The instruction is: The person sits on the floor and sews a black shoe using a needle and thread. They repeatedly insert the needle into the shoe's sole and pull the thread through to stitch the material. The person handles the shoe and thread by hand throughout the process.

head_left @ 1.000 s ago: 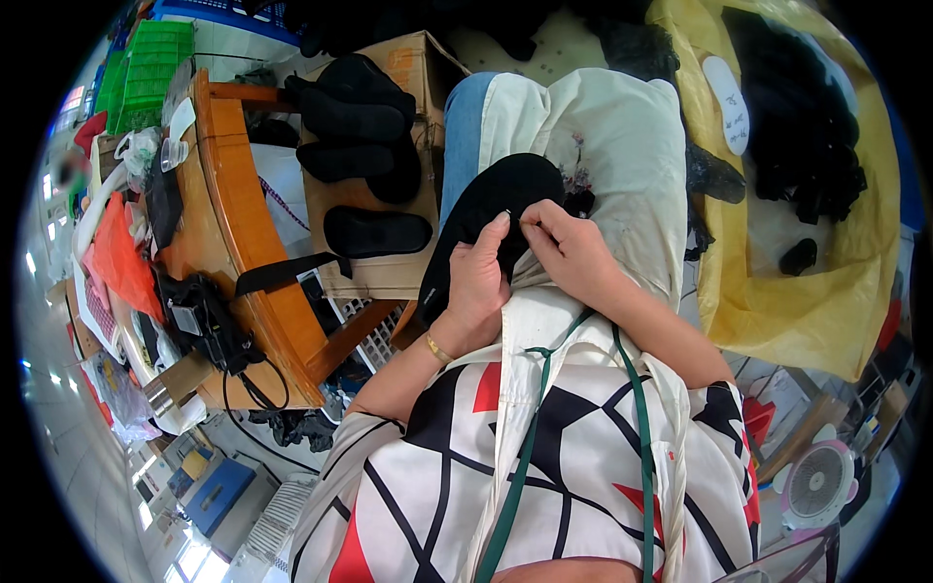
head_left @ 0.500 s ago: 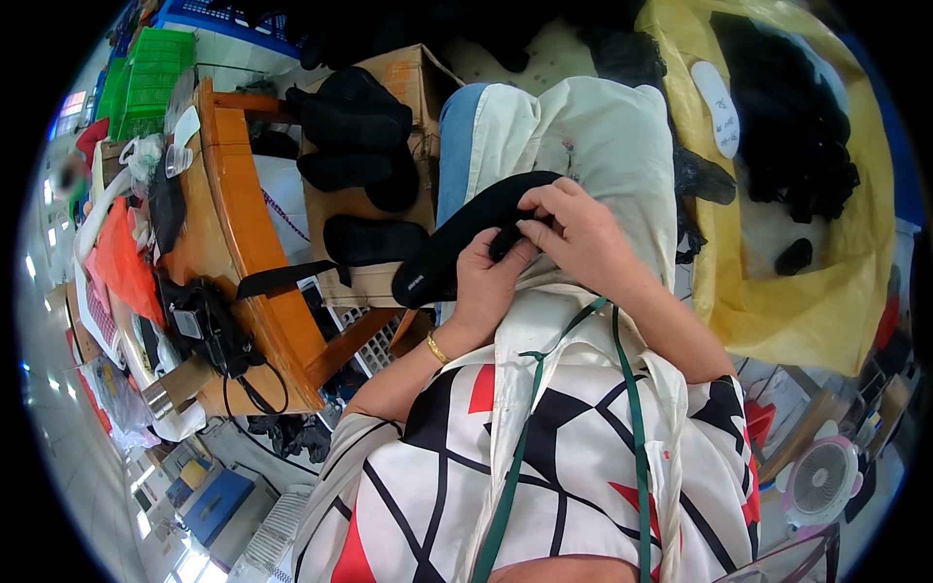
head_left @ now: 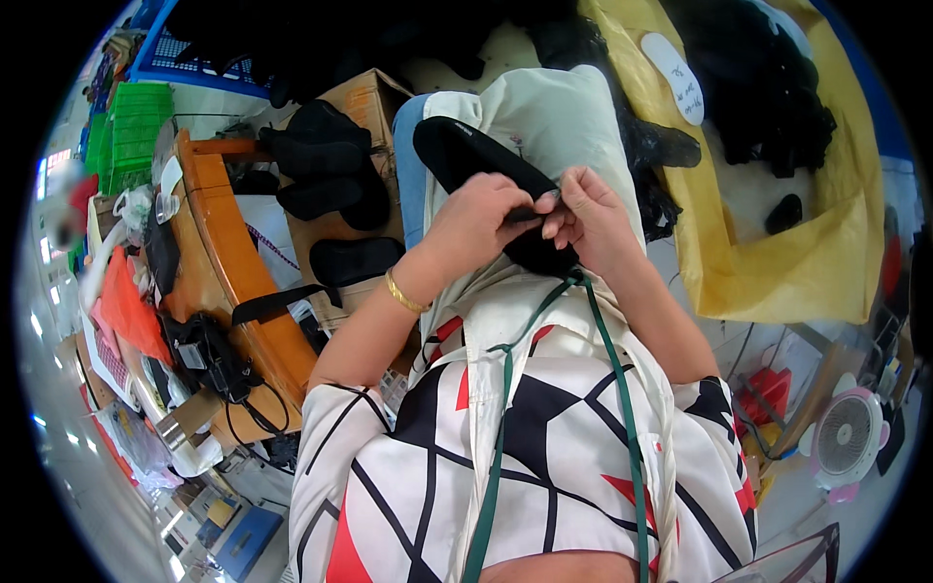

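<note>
A black slipper with a small pale label near its upper end lies slantwise over my apron-covered lap. My left hand is closed on its near edge, with fingers and thumb pinching the dark fabric. Close beside it, my right hand has thumb and fingertips pinched together at the same edge; whatever fine thing may lie between them is too small to make out. The slipper's lower end shows beneath both hands, and its middle is partly covered by them.
Left of my lap, a cardboard box carries several black slippers. Beyond it stands a wooden stool with a black bag. To the right, a yellow sack holds black pieces and a white sole-shaped card. A fan stands lower right.
The slipper has turned, so its labelled end now points up and left instead of down and left. My left hand has moved up over its edge, and my right hand has shifted slightly right.
</note>
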